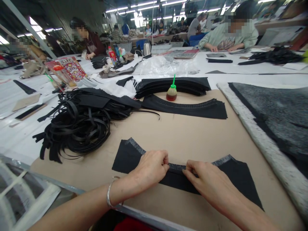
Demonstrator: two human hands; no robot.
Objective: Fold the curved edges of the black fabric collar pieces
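Note:
A curved black fabric piece (178, 181) with a grey fuzzy strip along its upper edge lies flat on the brown board (190, 131). My left hand (154, 165), a bangle on its wrist, pinches that upper edge just left of the middle. On the other side of a short gap, my right hand (199, 173) is closed with thumb and fingers on the same edge. Between the two hands the edge looks folded over. Both hands partly cover the piece, whose pointed ends show to the left and right.
A tangle of black strips (77, 128) sits at the left. Beyond are a curved black piece (185, 107), a stack of black pieces (173, 85) and a green-tipped squeeze bottle (171, 93). A grey fuzzy sheet (284, 112) lies at right. A co-worker (228, 35) sits across the table.

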